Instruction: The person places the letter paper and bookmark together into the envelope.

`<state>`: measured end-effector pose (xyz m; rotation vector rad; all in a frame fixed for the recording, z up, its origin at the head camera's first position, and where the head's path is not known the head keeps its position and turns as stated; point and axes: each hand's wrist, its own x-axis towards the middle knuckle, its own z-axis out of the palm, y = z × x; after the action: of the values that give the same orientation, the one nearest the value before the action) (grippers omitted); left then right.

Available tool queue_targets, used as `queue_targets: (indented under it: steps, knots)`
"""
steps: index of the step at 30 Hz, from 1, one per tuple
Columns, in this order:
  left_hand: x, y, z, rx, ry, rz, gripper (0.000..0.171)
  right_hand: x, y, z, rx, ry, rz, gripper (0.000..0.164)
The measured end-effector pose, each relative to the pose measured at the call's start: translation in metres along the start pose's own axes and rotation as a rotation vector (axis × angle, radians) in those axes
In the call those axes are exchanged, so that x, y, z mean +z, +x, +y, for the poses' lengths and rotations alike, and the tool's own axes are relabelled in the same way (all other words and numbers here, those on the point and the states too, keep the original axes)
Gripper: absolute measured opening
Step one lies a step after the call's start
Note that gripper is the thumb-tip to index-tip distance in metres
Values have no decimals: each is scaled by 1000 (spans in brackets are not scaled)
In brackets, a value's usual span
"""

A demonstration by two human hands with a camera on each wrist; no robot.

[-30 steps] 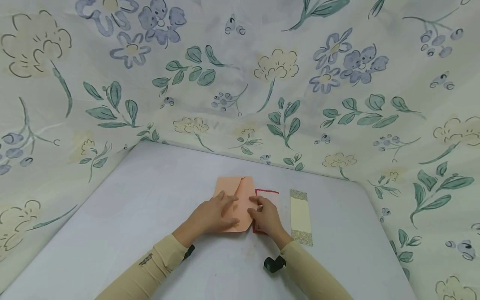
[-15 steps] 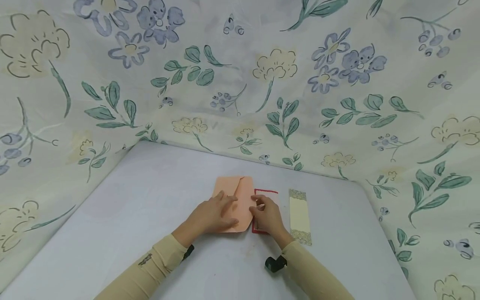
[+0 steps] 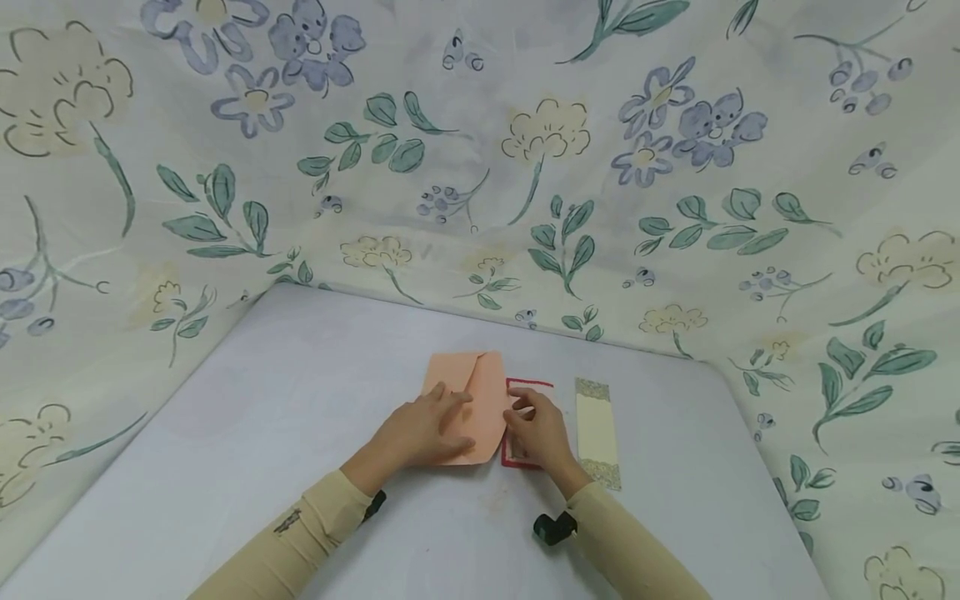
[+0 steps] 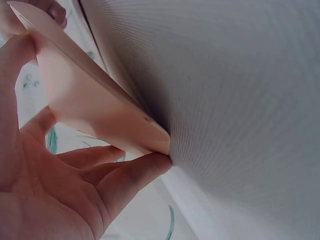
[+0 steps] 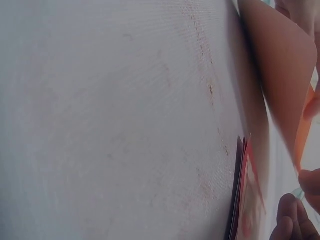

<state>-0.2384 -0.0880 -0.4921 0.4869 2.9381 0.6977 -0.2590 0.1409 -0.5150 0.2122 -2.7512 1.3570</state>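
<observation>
A peach paper envelope [image 3: 486, 400] lies on the white table with its right part raised. My left hand [image 3: 420, 425] rests spread on it; in the left wrist view, the thumb touches its face and a fingertip [image 4: 162, 159] reaches its lower corner at the table. My right hand [image 3: 536, 425] is at the envelope's right edge, thumb and index finger apart. In the right wrist view, the thumb [image 5: 311, 181] meets the tip of the peach paper [image 5: 287, 65], with a gap before the other fingers. Partly hidden under this hand lies a red-bordered card [image 3: 531, 383].
Right of the red-bordered card lies a cream strip [image 3: 596, 421] with glittery patterned ends. The white table [image 3: 322, 358] stretches around the papers. Floral fabric [image 3: 420, 192] hangs along its back and sides.
My right hand has shifted slightly right, its fingertips moving from over the envelope to its edge. More of the red-bordered card shows. The left hand has kept its place on the envelope.
</observation>
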Motion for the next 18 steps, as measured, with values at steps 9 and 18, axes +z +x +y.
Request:
queue_targets:
  steps: [9,18]
  knots:
    - [-2,-1,1,2,-28,-4,73,-5,-2,5,-26,-18,28,32]
    - [0,1,-2,16,-31,5,72,-11,-4,7,-74,-36,48,36]
